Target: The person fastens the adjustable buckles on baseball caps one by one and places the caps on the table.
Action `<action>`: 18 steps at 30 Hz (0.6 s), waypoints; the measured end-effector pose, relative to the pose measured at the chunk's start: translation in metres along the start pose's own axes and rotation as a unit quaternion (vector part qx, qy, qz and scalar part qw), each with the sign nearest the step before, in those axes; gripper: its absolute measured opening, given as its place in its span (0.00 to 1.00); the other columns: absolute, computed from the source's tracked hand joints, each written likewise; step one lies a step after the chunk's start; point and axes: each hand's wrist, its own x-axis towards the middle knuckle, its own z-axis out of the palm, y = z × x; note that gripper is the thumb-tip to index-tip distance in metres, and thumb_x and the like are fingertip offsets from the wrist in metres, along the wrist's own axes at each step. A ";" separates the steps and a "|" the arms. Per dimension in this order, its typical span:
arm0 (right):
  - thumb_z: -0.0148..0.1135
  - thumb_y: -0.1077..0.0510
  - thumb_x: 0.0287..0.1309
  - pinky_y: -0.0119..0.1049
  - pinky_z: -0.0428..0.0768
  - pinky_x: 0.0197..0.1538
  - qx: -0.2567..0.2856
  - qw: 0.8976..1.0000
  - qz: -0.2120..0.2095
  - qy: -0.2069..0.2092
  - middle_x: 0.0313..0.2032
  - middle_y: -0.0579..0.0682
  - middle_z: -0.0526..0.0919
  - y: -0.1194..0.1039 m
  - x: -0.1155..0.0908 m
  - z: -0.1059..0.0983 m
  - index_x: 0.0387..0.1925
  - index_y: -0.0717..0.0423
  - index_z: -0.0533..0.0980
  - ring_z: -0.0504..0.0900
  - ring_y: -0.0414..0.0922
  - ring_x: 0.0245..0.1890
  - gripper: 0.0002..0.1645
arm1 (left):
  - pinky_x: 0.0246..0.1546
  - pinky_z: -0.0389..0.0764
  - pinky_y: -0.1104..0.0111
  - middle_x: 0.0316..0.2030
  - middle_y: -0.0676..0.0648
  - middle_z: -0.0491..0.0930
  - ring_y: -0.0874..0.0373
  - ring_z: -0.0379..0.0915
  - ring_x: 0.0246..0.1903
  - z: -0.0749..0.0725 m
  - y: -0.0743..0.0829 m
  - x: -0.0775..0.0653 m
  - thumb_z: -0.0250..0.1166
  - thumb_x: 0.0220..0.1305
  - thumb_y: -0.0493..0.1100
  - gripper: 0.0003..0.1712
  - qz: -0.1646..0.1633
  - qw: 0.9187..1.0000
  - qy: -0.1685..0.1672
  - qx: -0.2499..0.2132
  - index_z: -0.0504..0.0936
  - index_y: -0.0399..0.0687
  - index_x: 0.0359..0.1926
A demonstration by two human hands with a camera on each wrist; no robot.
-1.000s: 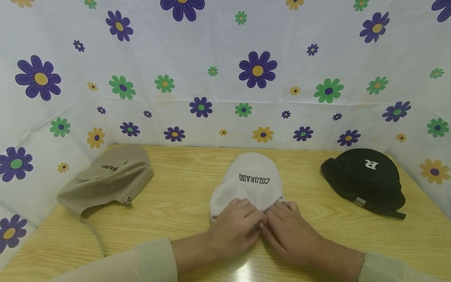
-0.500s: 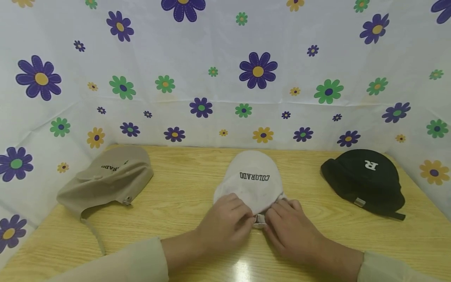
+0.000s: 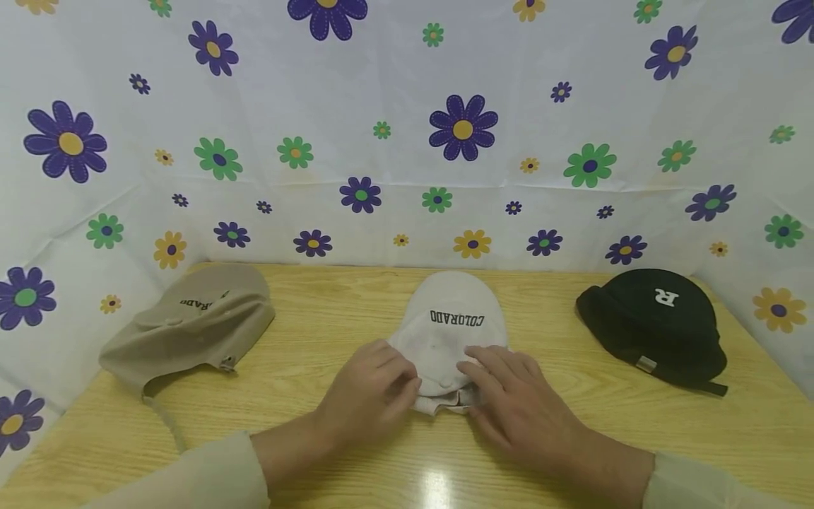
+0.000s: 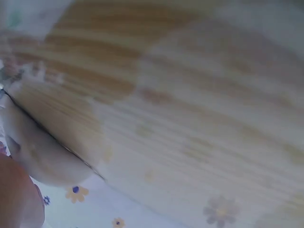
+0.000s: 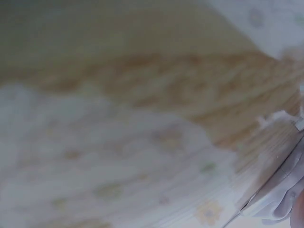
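Observation:
A pale, off-white baseball cap point(image 3: 454, 297) lettered COLORADO lies mid-table, lettering upside down in the head view, its back strap toward the person. My left hand point(image 3: 369, 389) has curled fingers, and thumb and fingertips pinch the cap's near left edge. Straighter fingers of my right hand point(image 3: 524, 406) rest on the near right side, the thumb lower by the strap opening. In the left wrist view the cap point(image 4: 52, 159) shows beside a fingertip point(image 4: 19, 194); the right wrist view has the cap's folded fabric point(image 5: 280, 194) at its right edge.
A beige COLORADO cap point(image 3: 197, 318) lies crumpled at the left, its loose strap trailing toward the person. At the right lies a black cap point(image 3: 655, 329) with a white R and a metal buckle. A white flower-print cloth point(image 3: 369, 92) surrounds the wooden table point(image 3: 318, 304) at back and sides.
My left hand has slid left along the cap's near edge, away from the strap. The right hand's fingers have loosened and spread onto the cap. The near edge and strap now show more.

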 end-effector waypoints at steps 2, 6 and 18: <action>0.59 0.46 0.64 0.49 0.67 0.66 0.000 1.000 -0.008 -0.019 0.65 0.47 0.73 0.000 0.001 0.000 0.65 0.49 0.71 0.68 0.46 0.68 0.30 | 0.35 0.74 0.71 0.26 0.57 0.78 0.63 0.71 0.30 -0.004 -0.004 -0.002 0.67 0.54 0.37 0.04 -0.009 1.000 0.009 -0.006 0.80 0.50 0.28; 0.58 0.45 0.65 0.50 0.65 0.67 -0.009 0.999 -0.015 -0.049 0.61 0.45 0.77 0.000 0.000 0.003 0.65 0.49 0.72 0.71 0.45 0.66 0.29 | 0.37 0.76 0.68 0.28 0.56 0.78 0.62 0.72 0.31 -0.012 -0.013 -0.006 0.67 0.55 0.35 0.05 -0.056 0.998 0.022 -0.005 0.80 0.50 0.29; 0.59 0.46 0.66 0.50 0.65 0.71 -0.014 0.997 -0.005 -0.071 0.61 0.47 0.78 0.001 -0.002 0.000 0.63 0.52 0.73 0.71 0.47 0.66 0.28 | 0.34 0.78 0.65 0.28 0.53 0.82 0.59 0.76 0.31 -0.039 -0.042 -0.024 0.68 0.54 0.33 0.06 -0.178 0.983 0.027 0.048 0.82 0.49 0.28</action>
